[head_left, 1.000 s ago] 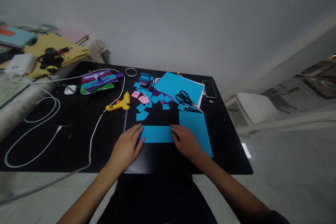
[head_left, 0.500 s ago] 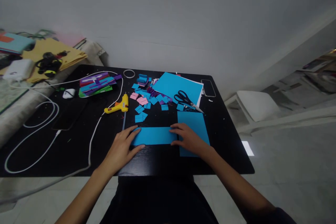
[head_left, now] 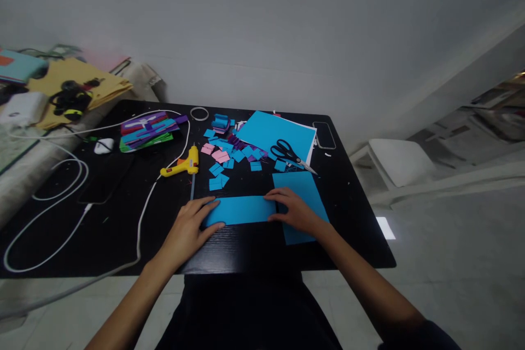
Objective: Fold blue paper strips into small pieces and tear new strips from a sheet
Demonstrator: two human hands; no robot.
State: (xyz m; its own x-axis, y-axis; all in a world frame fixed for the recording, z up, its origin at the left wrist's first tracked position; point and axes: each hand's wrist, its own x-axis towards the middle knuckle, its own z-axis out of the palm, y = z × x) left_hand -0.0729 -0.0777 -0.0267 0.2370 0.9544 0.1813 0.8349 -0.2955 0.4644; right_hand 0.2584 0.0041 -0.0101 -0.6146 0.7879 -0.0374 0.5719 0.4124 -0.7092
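A blue paper strip point(head_left: 244, 210) lies flat and lengthwise before me on the black table. My left hand point(head_left: 191, 228) rests at its left end, thumb along the near edge and the other fingers stretched toward the far edge. At the opposite end, my right hand point(head_left: 296, 212) touches the strip with its fingertips, thumb and fingers apart. Under that hand, partly covered by it, is a larger blue sheet point(head_left: 301, 191). Black-handled scissors point(head_left: 293, 156) lie just beyond, across the edge of a stack of blue and white sheets point(head_left: 276, 134).
A yellow glue gun point(head_left: 182, 164) with a white cord lies left of the strip. Small blue and pink paper pieces point(head_left: 221, 157) are scattered behind it. Coloured strips point(head_left: 150, 130), a phone point(head_left: 324, 135), a tape ring point(head_left: 199, 114) and a white charging cable point(head_left: 82, 221) are around the table.
The larger blue sheet under my right hand has turned slightly. My right fingers have shifted a little at the strip's end. The left hand stays in place; the view has moved slightly.
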